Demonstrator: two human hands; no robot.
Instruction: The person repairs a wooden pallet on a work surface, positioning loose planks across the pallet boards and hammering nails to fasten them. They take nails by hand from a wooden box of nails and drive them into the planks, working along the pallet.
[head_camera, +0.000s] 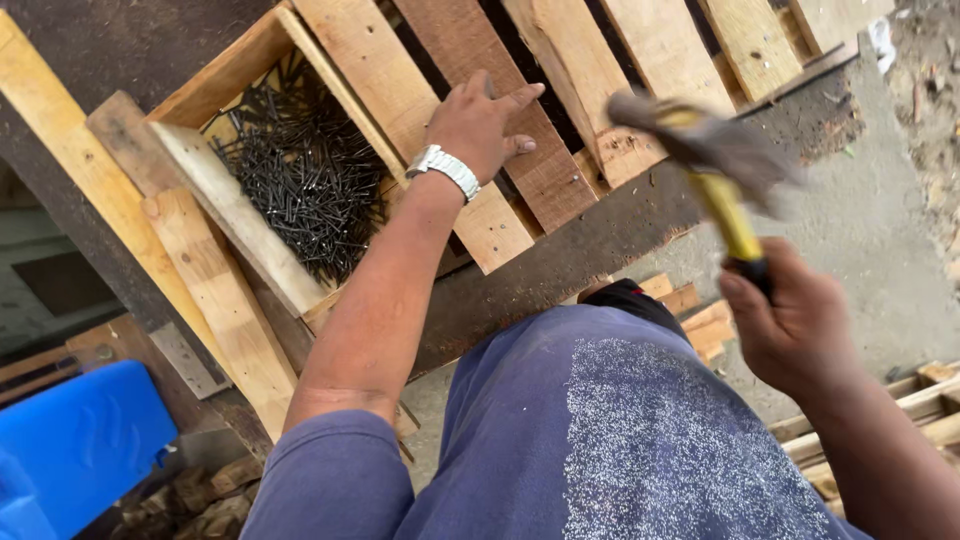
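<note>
Left hand (480, 125) flat, fingers spread, pressing a pallet (560, 120) slat steady, holding nothing. Right hand (790, 320) closed around raised hammer (715, 165), blurred. Nail box (300, 165) beside left wrist.

A: The grey metal head of the yellow-handled hammer (712, 150) is smeared with motion blur; its shape cannot be made out.

B: And the handle's black lower end disappears inside the right hand (795, 325).

A: The blue plastic container (75, 445) is cut off by the left and bottom edges.

B: The reddish wooden plank (520, 150) is partly covered by the left hand (480, 125); whether anything lies under the palm cannot be told.
</note>
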